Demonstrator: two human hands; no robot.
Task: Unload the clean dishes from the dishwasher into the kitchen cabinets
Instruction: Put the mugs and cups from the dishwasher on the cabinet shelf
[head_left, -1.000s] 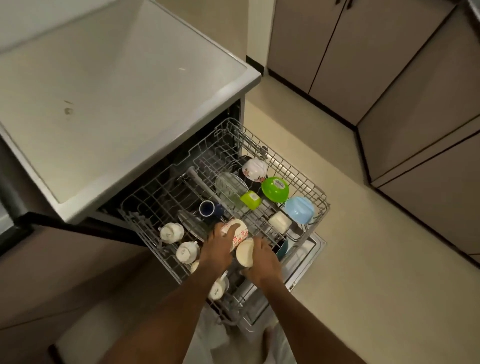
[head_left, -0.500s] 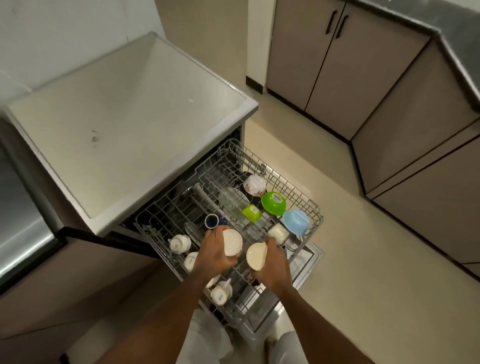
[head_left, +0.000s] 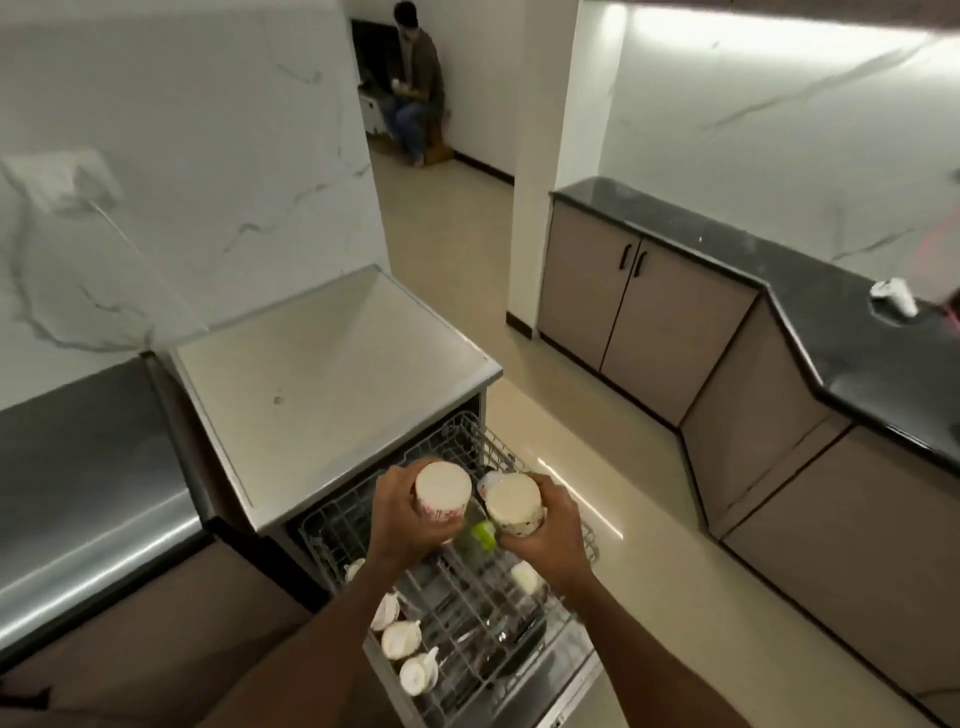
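From the head view, the left hand (head_left: 402, 512) grips a cup with a red pattern (head_left: 443, 491), and the right hand (head_left: 545, 525) grips a speckled cup (head_left: 513, 505). Both cups are held above the upper rack (head_left: 332, 525) of the dishwasher, close together but, I think, not touching. Below the wrists, three small white cups (head_left: 402, 640) remain in the rack. The cabinet doors (head_left: 618, 306) are far to the right of the hands and closed. I would keep the cups apart while turning, and put one down on the counter (head_left: 727, 254) to free a hand for the door.
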